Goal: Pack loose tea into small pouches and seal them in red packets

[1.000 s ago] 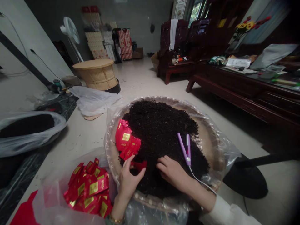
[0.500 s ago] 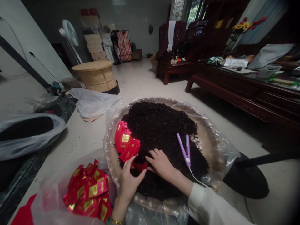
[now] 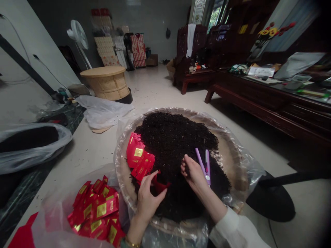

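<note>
A wide round basket [image 3: 239,162] lined with clear plastic holds a heap of dark, loose tea leaves [image 3: 176,134]. My left hand [image 3: 148,198] grips a small red packet [image 3: 160,186] between thumb and fingers, over the near left of the heap; the packet's mouth looks spread. My right hand [image 3: 193,172] is over the leaves to the right of that packet, its fingers curled closed. What lies inside them, if anything, is hidden. Just beyond it, a purple hair straightener [image 3: 208,168] rests on the leaves. Several flat red packets [image 3: 138,153] lie at the heap's left edge.
A plastic bag of red and gold packets [image 3: 100,208] stands left of the basket. Another bag [image 3: 64,143] holds dark material at far left. A black stand base [image 3: 271,201] is on the right. Farther back are a woven drum-shaped basket [image 3: 106,82] and a wooden table [image 3: 258,96].
My right hand went from the leaves to the red packet, then drew back right with fingers curled. My left hand keeps the packet, shifted slightly right and tilted.
</note>
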Demonstrator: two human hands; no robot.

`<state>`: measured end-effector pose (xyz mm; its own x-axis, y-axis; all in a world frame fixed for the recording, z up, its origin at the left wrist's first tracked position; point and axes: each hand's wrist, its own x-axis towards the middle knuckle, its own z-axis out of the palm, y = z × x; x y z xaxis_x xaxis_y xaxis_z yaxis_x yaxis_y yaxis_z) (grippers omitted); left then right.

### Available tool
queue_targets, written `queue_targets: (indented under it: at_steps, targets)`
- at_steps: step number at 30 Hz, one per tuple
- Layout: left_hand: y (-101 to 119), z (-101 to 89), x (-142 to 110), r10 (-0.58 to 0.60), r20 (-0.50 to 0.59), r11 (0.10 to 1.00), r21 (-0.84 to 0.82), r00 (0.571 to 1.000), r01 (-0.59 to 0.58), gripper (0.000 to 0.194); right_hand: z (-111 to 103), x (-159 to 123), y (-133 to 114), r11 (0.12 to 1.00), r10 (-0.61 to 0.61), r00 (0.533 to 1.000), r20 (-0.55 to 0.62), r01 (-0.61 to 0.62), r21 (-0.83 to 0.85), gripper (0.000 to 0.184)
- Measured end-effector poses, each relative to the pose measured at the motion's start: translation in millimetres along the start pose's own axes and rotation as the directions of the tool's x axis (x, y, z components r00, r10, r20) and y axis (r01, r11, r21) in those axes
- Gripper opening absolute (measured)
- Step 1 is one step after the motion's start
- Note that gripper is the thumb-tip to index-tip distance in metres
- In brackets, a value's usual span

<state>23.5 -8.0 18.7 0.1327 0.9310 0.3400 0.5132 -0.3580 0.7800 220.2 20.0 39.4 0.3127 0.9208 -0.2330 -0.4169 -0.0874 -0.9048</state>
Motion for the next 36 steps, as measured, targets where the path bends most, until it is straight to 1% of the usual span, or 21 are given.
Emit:
queue_targets:
  at_steps: [4, 7, 9, 11, 15, 17, 19, 21, 22, 23, 24, 25, 26, 28, 29, 30, 31, 32, 34, 35, 36]
  targets:
    - [0.8, 5.9, -0.6, 0.039, -0.008, 0.998, 0.042, 0.999, -0.039, 0.051, 4.9, 0.0, -13.6, 0.967, 0.119, 0.993, -0.014, -0.112, 0.231, 0.033]
    - [1.9, 11.5, -0.2, 0.058, -0.010, 0.996, 0.074, 0.998, -0.057, 0.053, 16.9, -12.0, -28.4, 0.898, 0.178, 0.984, 0.000, -0.163, 0.408, 0.032]
    - [3.1, 15.3, 0.6, 0.067, -0.017, 0.994, 0.083, 0.998, -0.066, 0.054, 28.7, -22.9, -36.0, 0.846, 0.189, 0.982, 0.030, -0.178, 0.503, 0.035]
    - [4.2, 18.6, 1.4, 0.066, -0.028, 0.994, 0.090, 0.997, -0.063, 0.054, 40.9, -33.0, -39.8, 0.844, 0.142, 0.987, 0.080, -0.162, 0.511, 0.040]
    - [4.5, 22.2, 1.8, 0.045, -0.055, 0.996, 0.084, 0.997, -0.040, 0.054, 55.9, -43.7, -39.1, 0.924, -0.002, 0.979, 0.205, -0.077, 0.374, 0.055]
    - [4.1, 22.1, 1.6, 0.030, -0.059, 0.997, 0.076, 0.998, -0.025, 0.055, 56.3, -43.0, -38.0, 0.948, -0.041, 0.966, 0.256, -0.044, 0.316, 0.062]
    - [3.8, 20.8, 1.3, 0.015, -0.057, 0.997, 0.071, 0.998, -0.010, 0.055, 52.3, -39.5, -37.5, 0.955, -0.070, 0.961, 0.269, -0.013, 0.298, 0.064]
    - [3.7, 19.0, 1.3, -0.006, -0.066, 0.998, 0.063, 0.998, 0.010, 0.055, 45.1, -35.6, -37.2, 0.963, -0.116, 0.970, 0.212, 0.058, 0.262, 0.058]
    - [3.7, 18.3, 1.2, -0.020, -0.081, 0.998, 0.056, 0.996, 0.024, 0.055, 40.8, -34.7, -36.8, 0.973, -0.152, 0.973, 0.174, 0.116, 0.200, 0.051]
    - [3.6, 17.8, 1.1, -0.034, -0.103, 0.998, 0.048, 0.994, 0.039, 0.054, 36.4, -34.9, -36.3, 0.978, -0.196, 0.967, 0.160, 0.182, 0.100, 0.043]
    - [3.6, 17.8, 0.8, -0.047, -0.131, 0.998, 0.039, 0.990, 0.053, 0.053, 32.2, -36.3, -35.6, 0.967, -0.241, 0.952, 0.190, 0.252, -0.034, 0.035]
    - [3.5, 18.2, 0.3, -0.058, -0.160, 0.998, 0.030, 0.985, 0.064, 0.052, 28.5, -38.9, -34.6, 0.926, -0.275, 0.923, 0.267, 0.329, -0.184, 0.029]
    - [3.5, 19.1, -0.4, -0.064, -0.186, 0.997, 0.019, 0.980, 0.069, 0.050, 25.3, -42.2, -33.4, 0.850, -0.284, 0.880, 0.381, 0.415, -0.325, 0.027]
    - [3.7, 21.4, -2.0, -0.081, -0.209, 0.997, -0.014, 0.975, 0.080, 0.046, 20.7, -49.2, -30.5, 0.634, -0.209, 0.772, 0.600, 0.575, -0.518, 0.026]
    - [4.1, 22.1, -2.4, -0.098, -0.212, 0.995, -0.035, 0.972, 0.092, 0.045, 19.2, -51.8, -28.8, 0.524, -0.157, 0.735, 0.660, 0.628, -0.575, 0.021]
    - [4.6, 22.0, -2.5, -0.117, -0.201, 0.993, -0.056, 0.973, 0.108, 0.045, 18.1, -53.4, -27.3, 0.435, -0.109, 0.719, 0.686, 0.655, -0.617, 0.015]
    - [5.2, 20.9, -2.0, -0.139, -0.172, 0.989, -0.075, 0.975, 0.128, 0.048, 17.0, -53.8, -26.0, 0.380, -0.074, 0.718, 0.692, 0.662, -0.646, 0.008]
    - [6.0, 18.5, -0.8, -0.167, -0.128, 0.984, -0.089, 0.978, 0.156, 0.052, 16.0, -53.1, -25.2, 0.361, -0.054, 0.723, 0.689, 0.657, -0.661, 0.007]
    - [7.7, 10.5, 3.2, -0.242, 0.014, 0.963, -0.114, 0.970, 0.242, 0.060, 13.5, -49.9, -25.4, 0.407, -0.056, 0.729, 0.682, 0.641, -0.651, 0.013]
    - [8.5, 5.8, 5.5, -0.285, 0.121, 0.943, -0.143, 0.951, 0.300, 0.061, 12.0, -48.0, -26.7, 0.445, -0.067, 0.731, 0.679, 0.631, -0.635, 0.013]
    - [9.2, 1.3, 7.8, -0.321, 0.242, 0.910, -0.187, 0.916, 0.369, 0.058, 10.2, -46.2, -28.8, 0.478, -0.076, 0.735, 0.674, 0.620, -0.622, 0.014]
